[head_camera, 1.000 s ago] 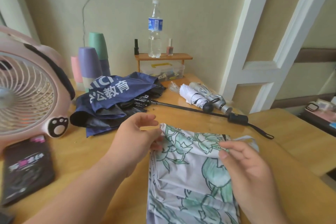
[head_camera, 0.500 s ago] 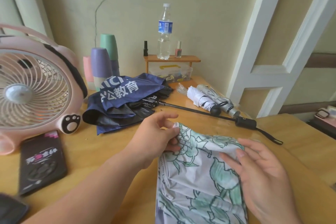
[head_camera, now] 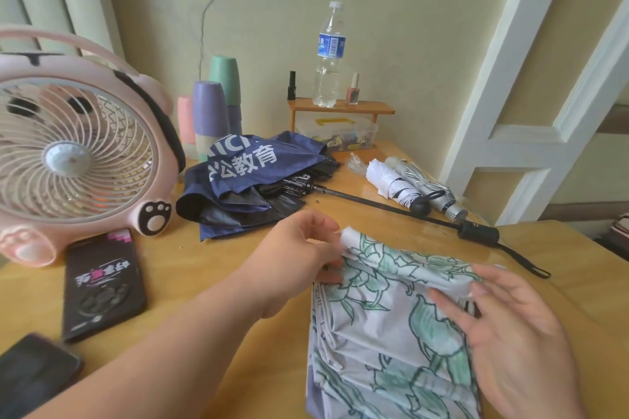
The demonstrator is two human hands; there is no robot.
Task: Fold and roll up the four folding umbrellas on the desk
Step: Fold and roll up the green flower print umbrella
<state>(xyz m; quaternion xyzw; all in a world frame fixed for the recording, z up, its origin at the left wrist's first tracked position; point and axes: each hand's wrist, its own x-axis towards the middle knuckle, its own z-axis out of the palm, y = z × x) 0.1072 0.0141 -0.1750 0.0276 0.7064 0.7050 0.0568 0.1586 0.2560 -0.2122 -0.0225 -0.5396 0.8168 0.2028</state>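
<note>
Fabric of floral umbrella (head_camera: 384,333) pinched by left grip (head_camera: 299,248); right grip (head_camera: 517,343) (fingers straight) presses it.

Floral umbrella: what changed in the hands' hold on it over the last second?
The right hand let go of its pinch on the canopy's top edge and now lies flat, fingers straight, on the floral umbrella. The left hand kept pinching the top left corner. The navy umbrella and the fan stayed put.
</note>
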